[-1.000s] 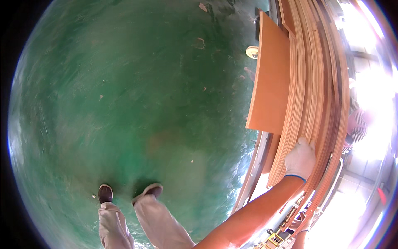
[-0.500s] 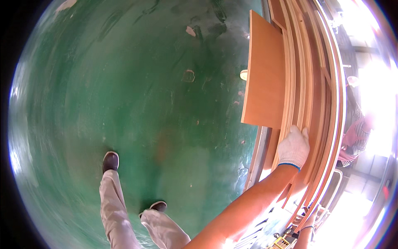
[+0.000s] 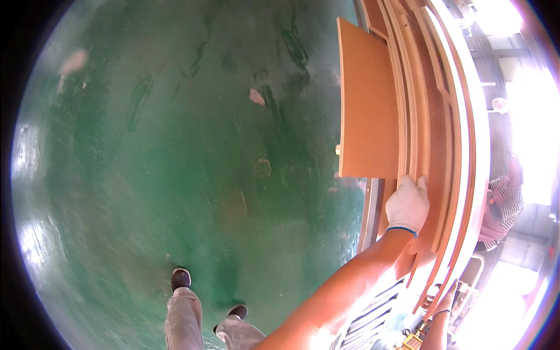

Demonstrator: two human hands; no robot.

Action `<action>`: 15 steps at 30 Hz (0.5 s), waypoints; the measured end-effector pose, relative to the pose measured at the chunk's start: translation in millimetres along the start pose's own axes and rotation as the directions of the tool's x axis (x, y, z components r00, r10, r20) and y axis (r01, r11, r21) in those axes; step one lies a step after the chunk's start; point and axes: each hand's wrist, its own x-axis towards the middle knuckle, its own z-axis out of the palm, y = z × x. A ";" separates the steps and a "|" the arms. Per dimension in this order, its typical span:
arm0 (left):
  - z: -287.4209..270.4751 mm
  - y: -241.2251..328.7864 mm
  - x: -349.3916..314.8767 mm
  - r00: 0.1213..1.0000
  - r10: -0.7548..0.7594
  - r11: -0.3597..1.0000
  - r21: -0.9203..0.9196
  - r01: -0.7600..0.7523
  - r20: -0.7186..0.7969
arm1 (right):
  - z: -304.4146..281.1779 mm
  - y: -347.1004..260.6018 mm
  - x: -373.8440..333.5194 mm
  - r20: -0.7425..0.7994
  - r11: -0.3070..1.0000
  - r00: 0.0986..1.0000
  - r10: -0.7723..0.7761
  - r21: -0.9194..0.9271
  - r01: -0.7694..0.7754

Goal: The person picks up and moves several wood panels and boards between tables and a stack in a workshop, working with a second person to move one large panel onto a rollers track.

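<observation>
My left hand (image 3: 408, 205), in a white knit glove with a blue cuff, is closed over the upper edges of several plywood boards (image 3: 434, 134). They stand on edge in a long stack along the right side. Thumb and fingertips point away from me, over the board edges. A wider orange-brown panel (image 3: 370, 105) leans out from the stack on its left, just beyond the hand. At the lower right, my right hand (image 3: 448, 296) is at the near end of the outer boards. Glare and the boards hide its fingers.
Green floor (image 3: 175, 151) with scuffs and pale patches spreads to the left. A metal rail (image 3: 368, 213) runs below the stack. A person in striped sleeves (image 3: 504, 210) is beyond the boards. Near the lower right are slatted dark bars (image 3: 370, 321) and a yellow frame (image 3: 411, 341).
Floor marks have slid toward the lower edge, while the stack and my left hand stay nearly in place in view. My feet appear lower and farther right. The left hand keeps hold of the boards.
</observation>
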 end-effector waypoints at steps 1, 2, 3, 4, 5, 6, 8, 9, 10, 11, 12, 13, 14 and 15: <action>-0.1 -4.9 -1.6 0.999 -0.045 0.999 0.002 0.045 0.019 | 13.4 -0.1 1.2 0.027 0.996 0.998 -0.057 0.074 0.054; -1.3 -3.3 2.1 0.999 -0.022 0.999 0.024 0.022 -0.031 | 42.3 -5.6 -6.8 0.058 0.984 0.992 -0.116 0.143 0.107; 5.6 -10.1 1.1 0.997 -0.010 0.999 0.041 0.013 -0.076 | 62.9 -12.8 -19.0 -0.030 0.977 0.987 -0.157 0.143 0.160; 16.8 -22.3 -1.4 0.995 0.001 0.998 0.058 0.005 -0.104 | 82.9 -9.1 -36.1 -0.133 0.967 0.972 -0.194 0.141 0.212; 23.7 -26.5 -8.8 0.994 0.010 0.999 0.043 -0.006 -0.107 | 55.2 -2.8 -17.8 -0.037 0.953 0.982 -0.186 0.238 0.190; 29.5 -35.6 -8.9 0.989 0.022 0.999 0.037 -0.016 -0.144 | 41.3 0.4 1.4 0.081 0.934 0.980 -0.181 0.325 0.145; 40.7 -70.2 -8.9 0.978 0.054 0.998 0.026 -0.049 -0.200 | -1.4 22.5 50.4 0.193 0.947 0.949 -0.249 0.255 0.196; 33.1 -62.6 14.9 0.971 0.068 0.997 0.039 -0.061 -0.228 | 35.0 -1.0 61.2 0.224 0.946 0.940 -0.256 0.259 0.196; 38.0 -84.5 9.7 0.978 0.038 0.999 0.045 -0.029 -0.204 | 22.6 14.6 68.7 0.260 0.942 0.936 -0.238 0.298 0.157; 51.7 -101.0 -1.3 0.987 0.004 0.999 0.039 0.003 -0.161 | -11.6 36.2 87.0 0.200 0.942 0.946 -0.257 0.270 0.199; 56.0 -123.9 -12.3 0.987 -0.022 0.999 0.036 0.028 -0.157 | -16.6 55.2 82.8 0.150 0.946 0.954 -0.260 0.240 0.220; 61.1 -147.0 -21.4 0.987 -0.052 0.998 0.031 0.057 -0.149 | -26.1 74.2 72.5 0.116 0.963 0.972 -0.203 0.202 0.177; 68.0 -172.0 -34.3 0.987 -0.091 0.995 0.032 0.096 -0.133 | -20.3 91.3 41.5 0.084 0.975 0.989 -0.123 0.197 0.104; 83.8 -139.7 -6.7 0.975 -0.100 0.994 0.024 0.107 -0.200 | -15.1 37.0 93.5 0.189 0.984 0.973 -0.130 0.148 0.102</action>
